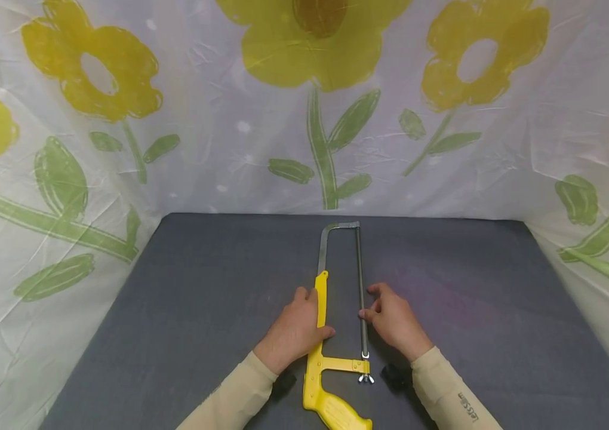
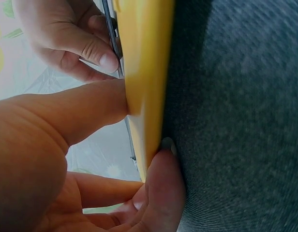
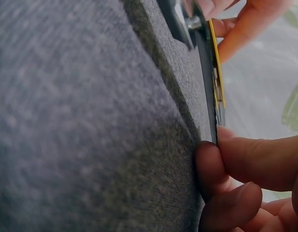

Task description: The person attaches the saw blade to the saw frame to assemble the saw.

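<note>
A hacksaw with a yellow frame [image 1: 322,304] lies on the dark table, its yellow handle [image 1: 339,412] toward me and its metal bow at the far end. My left hand [image 1: 295,331] holds the frame along its side, thumb across the near face and fingers at the far edge; the left wrist view shows the yellow bar [image 2: 146,63] between them. On the other side, my right hand [image 1: 394,319] pinches the thin blade [image 1: 360,269] between thumb and forefinger, seen close up in the right wrist view. A wing nut [image 1: 366,378] sits at the blade's near end.
The dark grey cloth-covered table [image 1: 218,263] reaches back to a white curtain [image 1: 197,119] printed with yellow flowers, which also hangs at both sides. Beige sleeves [image 1: 240,388] cover both forearms. Dark wrist-worn pieces [image 1: 397,377] show under the wrists.
</note>
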A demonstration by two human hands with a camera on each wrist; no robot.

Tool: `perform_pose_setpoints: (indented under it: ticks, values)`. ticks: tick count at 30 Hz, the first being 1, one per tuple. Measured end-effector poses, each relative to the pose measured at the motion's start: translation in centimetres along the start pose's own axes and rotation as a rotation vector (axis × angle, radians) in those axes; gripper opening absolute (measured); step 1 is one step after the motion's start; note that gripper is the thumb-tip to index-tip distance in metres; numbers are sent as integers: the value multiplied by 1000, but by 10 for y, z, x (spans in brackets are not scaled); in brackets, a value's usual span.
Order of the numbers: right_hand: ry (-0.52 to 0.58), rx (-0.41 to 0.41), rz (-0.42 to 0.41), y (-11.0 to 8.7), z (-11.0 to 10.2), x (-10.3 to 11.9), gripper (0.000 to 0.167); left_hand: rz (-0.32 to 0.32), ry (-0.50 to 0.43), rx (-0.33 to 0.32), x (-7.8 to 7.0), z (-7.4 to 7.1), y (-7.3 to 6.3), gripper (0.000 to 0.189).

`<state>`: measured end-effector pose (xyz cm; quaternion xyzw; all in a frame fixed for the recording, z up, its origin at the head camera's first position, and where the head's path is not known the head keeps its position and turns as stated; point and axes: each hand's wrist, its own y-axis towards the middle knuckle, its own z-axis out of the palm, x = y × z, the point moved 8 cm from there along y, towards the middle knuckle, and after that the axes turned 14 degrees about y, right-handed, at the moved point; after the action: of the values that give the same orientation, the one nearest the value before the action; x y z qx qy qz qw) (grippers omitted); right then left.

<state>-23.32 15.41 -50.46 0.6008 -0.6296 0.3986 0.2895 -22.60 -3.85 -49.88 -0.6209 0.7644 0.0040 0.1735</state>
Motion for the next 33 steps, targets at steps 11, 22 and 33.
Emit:
perform_pose_setpoints:
  ticks: [11, 22, 33]
  values:
    - [-22, 6, 23, -1, -1, -2, 35, -9, 0, 6, 0, 0, -2, 94]
    - [-37, 7, 23, 1, 0, -1, 30, -9, 14, 6, 1, -2, -1, 94]
    - [-28, 15, -25, -14, -2, -1, 29, 12, -19, -9, 5, 2, -8, 95]
